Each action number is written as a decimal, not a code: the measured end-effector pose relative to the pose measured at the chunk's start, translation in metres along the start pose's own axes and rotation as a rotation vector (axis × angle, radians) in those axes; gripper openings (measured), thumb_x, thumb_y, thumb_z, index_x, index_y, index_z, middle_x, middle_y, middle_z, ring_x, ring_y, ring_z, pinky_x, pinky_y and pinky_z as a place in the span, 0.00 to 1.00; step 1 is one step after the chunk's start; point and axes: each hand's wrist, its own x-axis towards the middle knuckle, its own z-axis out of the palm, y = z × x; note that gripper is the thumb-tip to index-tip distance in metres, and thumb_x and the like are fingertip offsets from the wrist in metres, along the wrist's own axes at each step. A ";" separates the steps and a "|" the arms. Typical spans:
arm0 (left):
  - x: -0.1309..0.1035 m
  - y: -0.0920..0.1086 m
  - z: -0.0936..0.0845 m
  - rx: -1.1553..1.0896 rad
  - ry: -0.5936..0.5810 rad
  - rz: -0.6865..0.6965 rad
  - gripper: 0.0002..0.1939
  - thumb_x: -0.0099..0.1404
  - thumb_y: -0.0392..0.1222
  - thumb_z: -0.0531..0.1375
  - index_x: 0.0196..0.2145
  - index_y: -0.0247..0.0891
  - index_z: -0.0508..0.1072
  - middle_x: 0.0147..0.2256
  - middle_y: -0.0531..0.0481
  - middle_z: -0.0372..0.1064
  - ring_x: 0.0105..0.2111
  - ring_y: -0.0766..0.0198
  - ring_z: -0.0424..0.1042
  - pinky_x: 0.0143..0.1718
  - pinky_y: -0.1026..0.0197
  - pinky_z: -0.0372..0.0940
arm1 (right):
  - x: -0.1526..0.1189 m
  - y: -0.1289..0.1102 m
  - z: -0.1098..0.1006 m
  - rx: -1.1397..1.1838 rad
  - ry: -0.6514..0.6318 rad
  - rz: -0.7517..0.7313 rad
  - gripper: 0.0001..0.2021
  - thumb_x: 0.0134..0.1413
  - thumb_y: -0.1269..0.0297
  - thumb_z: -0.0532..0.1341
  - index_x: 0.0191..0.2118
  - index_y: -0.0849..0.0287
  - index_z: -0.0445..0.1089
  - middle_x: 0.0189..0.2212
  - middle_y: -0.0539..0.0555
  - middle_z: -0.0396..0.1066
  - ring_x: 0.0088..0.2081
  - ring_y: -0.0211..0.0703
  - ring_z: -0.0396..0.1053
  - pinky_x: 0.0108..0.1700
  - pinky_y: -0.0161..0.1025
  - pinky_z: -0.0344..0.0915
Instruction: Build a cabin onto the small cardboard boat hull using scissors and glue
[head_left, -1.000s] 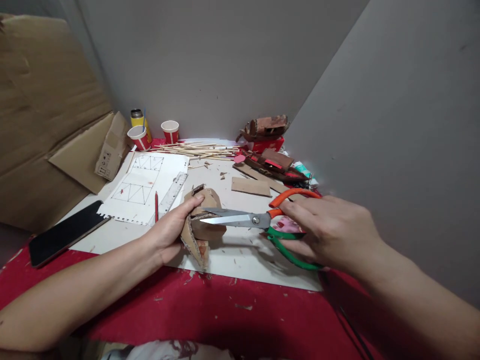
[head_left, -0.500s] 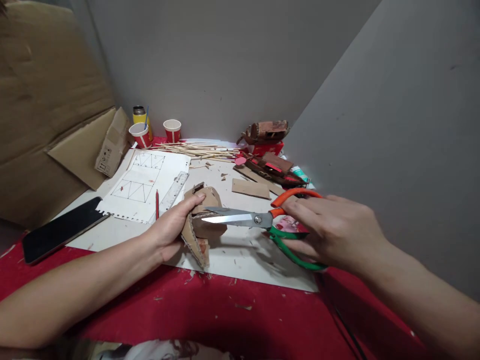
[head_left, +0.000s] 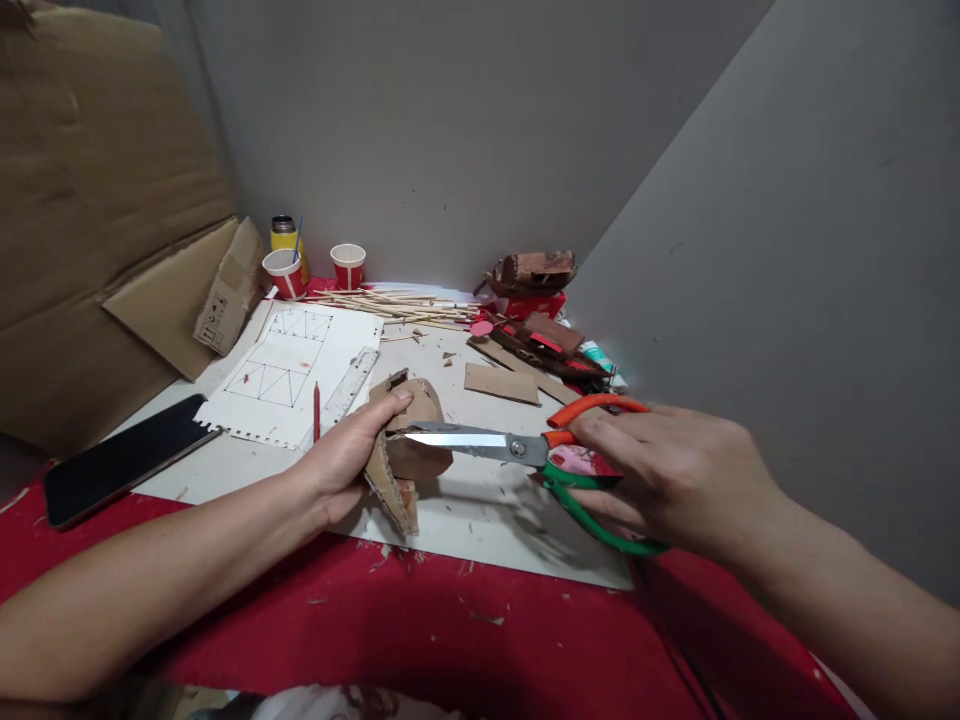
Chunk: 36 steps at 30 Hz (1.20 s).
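Observation:
My left hand (head_left: 349, 447) is closed on a folded piece of brown cardboard (head_left: 426, 403), thumb on top and the other fingers hidden beneath. Its torn, curved edge points down toward the table's front. In my right hand (head_left: 667, 470) is a pair of scissors (head_left: 517, 448) with one orange and one green handle, fingers through the loops. The blades point left and lie close together, their tips at the cardboard just right of my left thumb. I cannot tell how deep the tips reach into it.
A paper with drawn trusses (head_left: 281, 370), a ruler (head_left: 352, 385), a red pencil (head_left: 316, 410) and a phone (head_left: 127, 460) lie left. Behind are thin wooden sticks (head_left: 405, 305) and paper cups (head_left: 348, 268). Cardboard strips (head_left: 501, 383) and a brown model boat (head_left: 551, 345) stand right. Large cardboard (head_left: 105, 200) leans left.
The scissor blades have come closer together, and the handles have shifted slightly down and right. My left hand keeps its hold on the cardboard, nearly still.

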 end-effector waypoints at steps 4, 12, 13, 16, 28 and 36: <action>0.001 0.000 0.000 0.007 0.009 0.032 0.10 0.70 0.44 0.61 0.43 0.34 0.77 0.29 0.45 0.78 0.24 0.61 0.76 0.28 0.60 0.72 | -0.001 0.000 -0.001 -0.045 0.007 -0.023 0.25 0.74 0.49 0.45 0.29 0.56 0.66 0.18 0.49 0.67 0.21 0.42 0.66 0.29 0.39 0.56; -0.003 0.003 0.002 -0.014 -0.002 0.028 0.11 0.69 0.44 0.62 0.44 0.36 0.76 0.28 0.47 0.77 0.23 0.62 0.76 0.24 0.62 0.70 | 0.006 0.000 -0.010 -0.024 -0.013 -0.010 0.21 0.71 0.52 0.48 0.33 0.58 0.70 0.19 0.50 0.69 0.21 0.42 0.67 0.29 0.39 0.56; -0.004 0.003 0.003 -0.031 0.001 0.028 0.10 0.69 0.43 0.62 0.44 0.36 0.77 0.28 0.48 0.78 0.23 0.63 0.76 0.25 0.63 0.71 | 0.007 0.000 -0.012 -0.025 -0.017 -0.011 0.20 0.70 0.53 0.49 0.33 0.58 0.70 0.19 0.50 0.69 0.21 0.42 0.67 0.29 0.39 0.56; -0.005 0.004 0.006 -0.066 0.001 0.016 0.09 0.70 0.43 0.61 0.42 0.35 0.77 0.29 0.47 0.78 0.24 0.64 0.77 0.29 0.63 0.73 | 0.011 0.000 -0.016 -0.021 -0.041 -0.001 0.17 0.67 0.54 0.51 0.34 0.58 0.70 0.21 0.52 0.71 0.22 0.44 0.67 0.30 0.40 0.57; -0.006 0.002 0.004 -0.076 -0.027 0.027 0.07 0.69 0.42 0.63 0.40 0.35 0.77 0.28 0.47 0.79 0.24 0.64 0.78 0.30 0.63 0.73 | 0.013 0.001 -0.022 -0.115 -0.014 -0.058 0.24 0.72 0.52 0.45 0.34 0.59 0.71 0.20 0.51 0.70 0.23 0.43 0.67 0.31 0.39 0.59; -0.004 0.001 0.000 -0.062 -0.069 0.047 0.08 0.67 0.40 0.64 0.43 0.34 0.77 0.30 0.45 0.80 0.25 0.62 0.78 0.34 0.60 0.75 | 0.017 0.003 -0.026 -0.164 0.023 -0.093 0.26 0.74 0.51 0.46 0.32 0.58 0.74 0.20 0.52 0.72 0.23 0.41 0.67 0.30 0.38 0.59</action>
